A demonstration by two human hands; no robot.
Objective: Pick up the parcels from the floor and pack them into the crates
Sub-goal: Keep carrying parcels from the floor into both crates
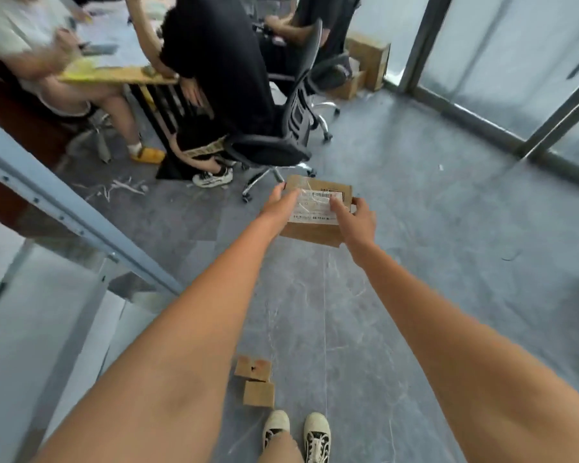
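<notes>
Two bare arms reach out from the bottom of the frame to one flat brown cardboard parcel with a white barcode label (318, 208), held up in the middle of the frame above the grey floor (415, 228). The left hand (279, 203) holds the parcel's left edge, fingers laid along it. The right hand (356, 222) grips the right edge, thumb on top and fingers curled round the side. Two small brown cardboard boxes (255, 382) sit on the floor low in the frame, just in front of a pair of white shoes (296, 432).

No crate shows anywhere. A black office chair (281, 142) with someone sitting in it stands just past the parcel, in the upper middle. The parcel could bump the chair if carried forward. The person could also trip on the small boxes, as they lie right by the feet.
</notes>
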